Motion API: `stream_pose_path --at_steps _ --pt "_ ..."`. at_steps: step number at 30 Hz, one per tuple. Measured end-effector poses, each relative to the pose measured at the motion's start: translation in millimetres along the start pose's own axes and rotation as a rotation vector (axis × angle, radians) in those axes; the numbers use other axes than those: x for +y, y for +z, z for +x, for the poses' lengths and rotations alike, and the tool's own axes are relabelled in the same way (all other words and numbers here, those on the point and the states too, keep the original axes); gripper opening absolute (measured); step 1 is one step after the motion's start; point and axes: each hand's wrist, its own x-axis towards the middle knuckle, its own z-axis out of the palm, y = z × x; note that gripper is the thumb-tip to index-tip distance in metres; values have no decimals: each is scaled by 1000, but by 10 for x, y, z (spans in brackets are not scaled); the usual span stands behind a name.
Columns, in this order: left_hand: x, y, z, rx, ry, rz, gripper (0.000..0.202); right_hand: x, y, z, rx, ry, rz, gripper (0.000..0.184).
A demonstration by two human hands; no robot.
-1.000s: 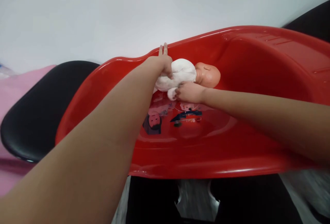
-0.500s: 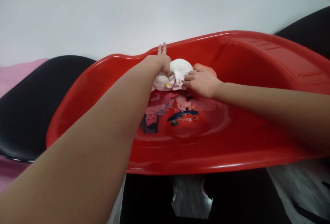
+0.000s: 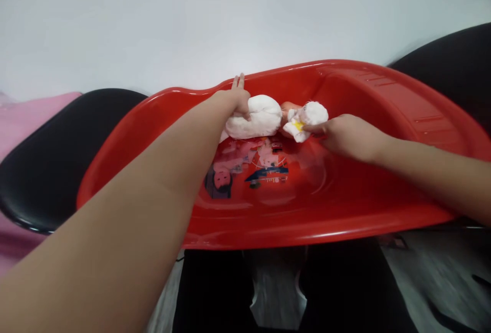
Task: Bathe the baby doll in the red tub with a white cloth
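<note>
A baby doll with a white cloth body (image 3: pixel 253 117) lies in a red plastic tub (image 3: pixel 383 190). My left hand (image 3: pixel 238 96) rests on the doll's body at the far side of the tub, thumb pressed into the white cloth and two fingers stretched up past the rim. My right hand (image 3: pixel 347 136) pinches a small bunched white cloth with a yellow spot (image 3: pixel 307 117) and holds it beside the doll's head, which is mostly hidden behind the cloth.
A printed picture (image 3: pixel 249 169) covers the tub's floor. The tub sits across black chair seats (image 3: pixel 49 164), one at the left and one at the far right (image 3: pixel 452 67). A pink surface (image 3: pixel 23 118) lies at the left. A white wall is behind.
My right hand has drawn back to the right from the doll's body, carrying the small bunched white cloth toward the head. My left hand has stayed on the doll.
</note>
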Motion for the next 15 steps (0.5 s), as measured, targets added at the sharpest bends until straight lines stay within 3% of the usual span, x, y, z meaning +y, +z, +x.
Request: stream_pose_path --at_steps 3,6,11,15 --pt "82 -24 -140 -17 1 31 106 -16 4 0 -36 -10 -20 44" --pt "187 29 -344 69 27 75 89 -54 -64 41 -42 13 -66 43" --pt "345 293 -709 231 74 131 64 -155 -297 -23 57 -2 -85 49" --pt "478 507 -959 351 53 121 42 -196 -369 -72 58 7 -119 48"
